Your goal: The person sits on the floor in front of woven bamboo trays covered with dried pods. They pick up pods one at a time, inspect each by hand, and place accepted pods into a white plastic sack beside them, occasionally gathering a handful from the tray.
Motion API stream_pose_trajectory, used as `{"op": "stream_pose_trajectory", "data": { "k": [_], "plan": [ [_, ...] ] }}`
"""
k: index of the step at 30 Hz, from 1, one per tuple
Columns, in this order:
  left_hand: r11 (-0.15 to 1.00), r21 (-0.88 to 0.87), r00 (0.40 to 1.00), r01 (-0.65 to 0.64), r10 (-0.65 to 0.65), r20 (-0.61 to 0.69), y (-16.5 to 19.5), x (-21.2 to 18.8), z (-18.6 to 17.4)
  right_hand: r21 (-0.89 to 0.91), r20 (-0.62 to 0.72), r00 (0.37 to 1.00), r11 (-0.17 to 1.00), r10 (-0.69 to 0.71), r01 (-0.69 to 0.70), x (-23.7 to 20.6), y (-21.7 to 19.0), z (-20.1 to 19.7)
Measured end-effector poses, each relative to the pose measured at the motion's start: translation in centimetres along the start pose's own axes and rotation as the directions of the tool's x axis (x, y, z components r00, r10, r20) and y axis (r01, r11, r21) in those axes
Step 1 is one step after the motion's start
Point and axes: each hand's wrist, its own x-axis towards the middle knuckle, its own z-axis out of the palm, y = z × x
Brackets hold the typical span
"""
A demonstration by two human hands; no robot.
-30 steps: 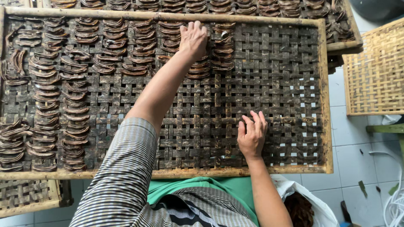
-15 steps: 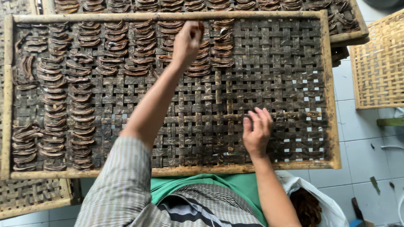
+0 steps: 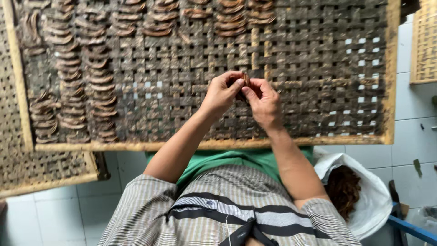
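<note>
My left hand [image 3: 221, 92] and my right hand [image 3: 263, 101] meet above the middle of a dark woven drying tray [image 3: 207, 145] with a pale wooden frame. Both pinch one small brown dried piece [image 3: 246, 79] between their fingertips. Rows of curved brown dried pieces [image 3: 86, 77] lie on the tray's left side and along its far edge [image 3: 232, 20]. The tray's right half shows bare weave.
A second woven tray [image 3: 41, 173] sticks out at lower left under the first. A light wicker tray [image 3: 425, 41] stands at the right. A white bag [image 3: 364, 196] holding brown pieces sits on the tiled floor at lower right, beside a blue bar [image 3: 412, 228].
My left hand has drawn back from the far row and my right hand has lifted off the weave. They have come together on one brown piece. The view has moved closer.
</note>
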Motion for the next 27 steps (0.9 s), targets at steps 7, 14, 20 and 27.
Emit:
{"op": "stream_pose_trajectory", "data": {
  "k": [7,14,20,27],
  "plan": [
    [0.999,0.048,0.988,-0.007,0.000,0.153,1.5,-5.7,-2.6,-0.214,0.169,0.957,0.939,-0.236,0.269,-3.5,-3.1,0.1],
    [0.991,-0.128,0.973,0.038,-0.007,0.230,4.2,-12.5,-6.3,-0.528,-0.108,0.936,0.817,-0.334,0.231,-3.5,-3.6,0.5],
    [0.933,-0.358,0.996,-0.030,0.000,-0.085,2.8,-13.2,-7.0,0.300,0.352,0.911,0.896,0.215,-0.327,-6.1,-3.2,1.6],
    [0.936,-0.352,0.999,0.011,-0.025,-0.036,0.0,-12.8,-5.1,0.471,0.319,0.915,0.796,0.249,-0.381,-7.2,-1.1,5.7]
  ]
}}
